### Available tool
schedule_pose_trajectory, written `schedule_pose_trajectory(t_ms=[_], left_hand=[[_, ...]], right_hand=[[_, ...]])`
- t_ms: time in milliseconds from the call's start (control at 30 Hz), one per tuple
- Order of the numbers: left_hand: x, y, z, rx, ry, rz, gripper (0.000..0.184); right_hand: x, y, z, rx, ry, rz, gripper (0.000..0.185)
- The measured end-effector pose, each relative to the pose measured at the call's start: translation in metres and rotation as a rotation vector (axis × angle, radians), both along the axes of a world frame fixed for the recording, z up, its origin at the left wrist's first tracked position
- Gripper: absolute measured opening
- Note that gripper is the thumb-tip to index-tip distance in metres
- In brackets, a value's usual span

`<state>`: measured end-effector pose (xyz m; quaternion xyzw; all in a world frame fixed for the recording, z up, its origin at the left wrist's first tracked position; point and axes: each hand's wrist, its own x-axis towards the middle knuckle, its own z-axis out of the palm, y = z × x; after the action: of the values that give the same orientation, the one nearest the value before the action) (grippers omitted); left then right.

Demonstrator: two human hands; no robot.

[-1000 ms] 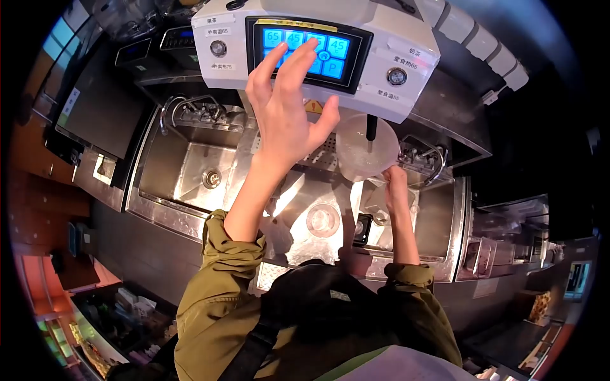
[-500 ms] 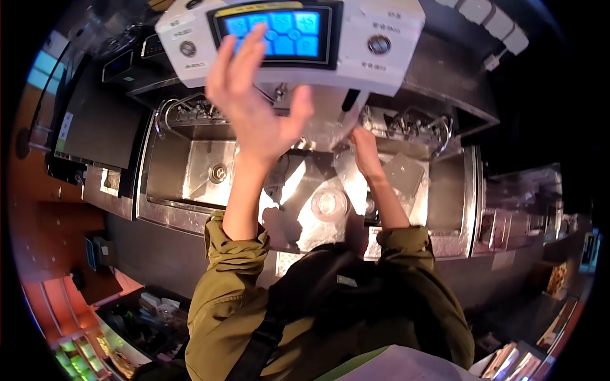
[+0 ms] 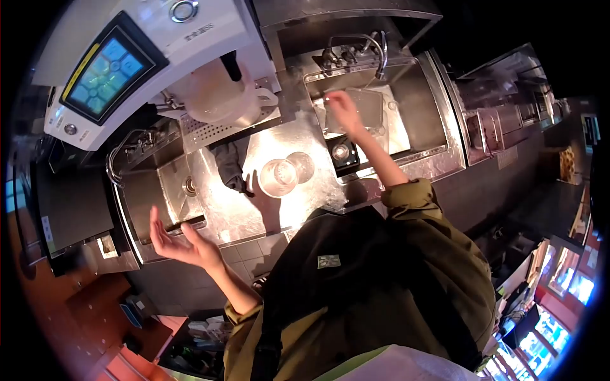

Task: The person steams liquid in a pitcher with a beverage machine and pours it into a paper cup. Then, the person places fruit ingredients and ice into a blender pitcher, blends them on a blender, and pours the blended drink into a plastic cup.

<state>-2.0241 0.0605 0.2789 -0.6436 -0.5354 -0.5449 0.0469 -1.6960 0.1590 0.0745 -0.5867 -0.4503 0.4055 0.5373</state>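
My left hand (image 3: pixel 184 245) is in the air by the front edge of the left sink (image 3: pixel 136 197), fingers spread and holding nothing. Over the left side of the right sink (image 3: pixel 438 120) hovers my right hand (image 3: pixel 345 113), its fingers loosely bent and a little blurred; nothing shows in it. Below that hand lies a dark flat tray (image 3: pixel 372 111) in the sink. A translucent pitcher (image 3: pixel 219 101) stands under the white machine (image 3: pixel 213 38), handle to the right. Two clear cups (image 3: pixel 277 176) sit close together on the wet metal counter (image 3: pixel 235 219).
A crumpled dark cloth (image 3: pixel 230 166) lies left of the cups. The machine's lit touchscreen (image 3: pixel 107 73) faces me. A perforated drip tray (image 3: pixel 197 134) lies beneath the pitcher. Beside the right sink is a black fitting (image 3: pixel 341 152) with a round centre. A curved faucet (image 3: pixel 383 57) rises behind it.
My left hand has left the touchscreen and dropped to the lower left. My right hand has come away from the pitcher to the right sink. The view has turned rightward.
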Motion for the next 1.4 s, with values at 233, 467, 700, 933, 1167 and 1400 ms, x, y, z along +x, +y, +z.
schedule_pose_trajectory(t_ms=[233,467,700,933,1167,1400], left_hand=[[0.021,-0.086,-0.036,-0.315,-0.282,0.236,0.040],[0.117,-0.126,-0.044,-0.402,-0.370,0.278,0.040],[0.191,-0.148,-0.053,-0.446,-0.449,0.250,0.039],[0.195,-0.161,-0.064,-0.642,-0.447,0.287,0.035],[0.162,-0.132,-0.096,-0.781,-0.340,0.147,0.036],[0.128,-0.170,-0.113,-0.888,-0.352,0.188,0.031]], right_hand=[[0.163,-0.069,-0.141,-0.742,-0.702,-0.107,0.067],[0.216,-0.005,-0.169,-0.077,-1.020,-0.154,0.048],[0.265,0.147,-0.093,-0.130,-1.102,0.087,0.047],[0.285,0.155,-0.096,-0.077,-0.954,0.281,0.047],[0.268,0.147,-0.076,-0.214,-1.118,0.118,0.042],[0.250,0.154,-0.072,-0.384,-1.293,0.145,0.047]])
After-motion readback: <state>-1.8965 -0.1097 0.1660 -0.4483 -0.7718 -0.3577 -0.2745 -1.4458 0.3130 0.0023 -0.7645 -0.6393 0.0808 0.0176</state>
